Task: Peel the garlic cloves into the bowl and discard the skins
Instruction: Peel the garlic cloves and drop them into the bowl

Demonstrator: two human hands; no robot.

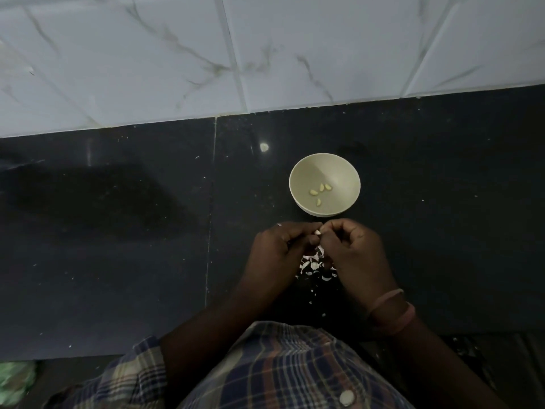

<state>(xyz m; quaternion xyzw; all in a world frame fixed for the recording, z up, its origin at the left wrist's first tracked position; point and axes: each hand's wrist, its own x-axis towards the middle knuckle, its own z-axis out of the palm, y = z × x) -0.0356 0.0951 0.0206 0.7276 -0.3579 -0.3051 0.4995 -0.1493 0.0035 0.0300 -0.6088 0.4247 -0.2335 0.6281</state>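
Between both hands' fingers, garlic clove

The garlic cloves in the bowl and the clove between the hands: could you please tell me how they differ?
The four garlic cloves in the bowl are bare, pale yellow and lie loose, untouched; the clove between the hands shows white, is pinched by the left hand and right hand, and is mostly hidden. The first sit inside the bowl; the second is held above the skins on the counter.

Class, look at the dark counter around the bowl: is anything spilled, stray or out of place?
Yes. Garlic skins lie scattered loose on the counter beneath the hands, not yet discarded. One pale scrap sits apart, beyond the bowl.
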